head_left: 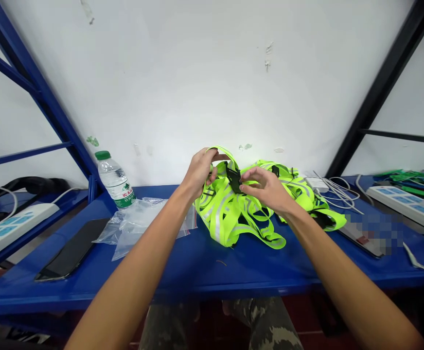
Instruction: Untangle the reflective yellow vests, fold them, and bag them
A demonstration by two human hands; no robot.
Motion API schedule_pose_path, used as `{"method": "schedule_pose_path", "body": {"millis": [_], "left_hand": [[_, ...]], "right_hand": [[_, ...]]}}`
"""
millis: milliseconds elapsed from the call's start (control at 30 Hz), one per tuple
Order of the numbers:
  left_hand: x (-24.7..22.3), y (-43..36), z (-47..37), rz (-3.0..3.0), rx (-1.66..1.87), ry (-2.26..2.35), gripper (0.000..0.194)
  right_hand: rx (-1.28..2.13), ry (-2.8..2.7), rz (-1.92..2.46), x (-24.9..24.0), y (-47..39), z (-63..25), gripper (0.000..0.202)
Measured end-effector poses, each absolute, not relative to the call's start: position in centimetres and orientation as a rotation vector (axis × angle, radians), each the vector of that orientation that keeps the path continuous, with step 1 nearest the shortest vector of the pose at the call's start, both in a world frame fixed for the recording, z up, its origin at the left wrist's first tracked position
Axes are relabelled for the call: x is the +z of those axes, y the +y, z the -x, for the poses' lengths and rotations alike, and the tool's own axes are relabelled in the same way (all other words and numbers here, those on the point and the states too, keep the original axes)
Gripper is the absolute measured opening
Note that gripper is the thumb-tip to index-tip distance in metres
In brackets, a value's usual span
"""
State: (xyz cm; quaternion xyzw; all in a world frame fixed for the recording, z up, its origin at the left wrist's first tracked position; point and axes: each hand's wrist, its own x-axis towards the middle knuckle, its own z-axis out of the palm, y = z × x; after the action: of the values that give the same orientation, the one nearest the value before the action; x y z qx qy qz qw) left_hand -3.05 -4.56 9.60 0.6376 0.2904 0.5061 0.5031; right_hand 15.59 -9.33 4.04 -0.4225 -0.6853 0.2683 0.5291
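Observation:
A heap of neon-yellow reflective straps (219,214) with silver stripes lies on the blue shelf (197,272). Above the heap, my left hand (203,170) is closed on one strap, which loops up over its fingers. A black plastic buckle (234,179) hangs on that strap between my two hands. From the right, my right hand (265,187) pinches the buckle's edge between thumb and fingers. Part of my left fingers is hidden behind the strap. Another black buckle (275,170) shows farther back in the heap.
Clear plastic bags (135,221) and a water bottle (115,180) with a green cap are on the left, near a black phone (73,250). To the right lie a white cable (339,189) and a dark flat item (361,238). Power strips (409,204) flank both sides.

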Motion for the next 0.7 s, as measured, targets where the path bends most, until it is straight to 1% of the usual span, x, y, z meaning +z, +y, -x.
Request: {"method": "schedule_pose_path", "body": {"millis": [133, 200, 400, 500, 567, 633, 700], "left_hand": [[9.2, -4.8, 3.0, -1.55, 1.185, 0.689, 0.02], [9.2, -4.9, 3.0, -1.551, 1.183, 0.668, 0.019], [9.0, -4.7, 3.1, -1.469, 1.265, 0.701, 0.013], [8.6, -4.5, 3.1, -1.477, 1.273, 0.757, 0.014], [8.4, -4.4, 3.1, -1.493, 1.273, 0.768, 0.015], [8.4, -4.2, 3.2, -1.479, 1.299, 0.771, 0.014], [8.6, -3.8, 3.5, -1.419, 1.359, 0.774, 0.012]], "right_hand": [[0.814, -1.54, 0.893, 3.2, -9.0, -14.7, 0.033], [0.843, -1.527, 0.872, 3.2, -9.0, -14.6, 0.031], [0.591, -1.599, 1.057, 3.1, -9.1, -15.6, 0.021], [0.461, -1.623, 1.108, 3.4, -9.5, -16.1, 0.01], [0.439, -1.64, 1.135, 3.8, -9.9, -16.3, 0.008], [0.493, -1.666, 1.156, 4.1, -10.4, -16.6, 0.014], [0.591, -1.728, 1.172, 4.1, -11.1, -16.9, 0.028]]}}
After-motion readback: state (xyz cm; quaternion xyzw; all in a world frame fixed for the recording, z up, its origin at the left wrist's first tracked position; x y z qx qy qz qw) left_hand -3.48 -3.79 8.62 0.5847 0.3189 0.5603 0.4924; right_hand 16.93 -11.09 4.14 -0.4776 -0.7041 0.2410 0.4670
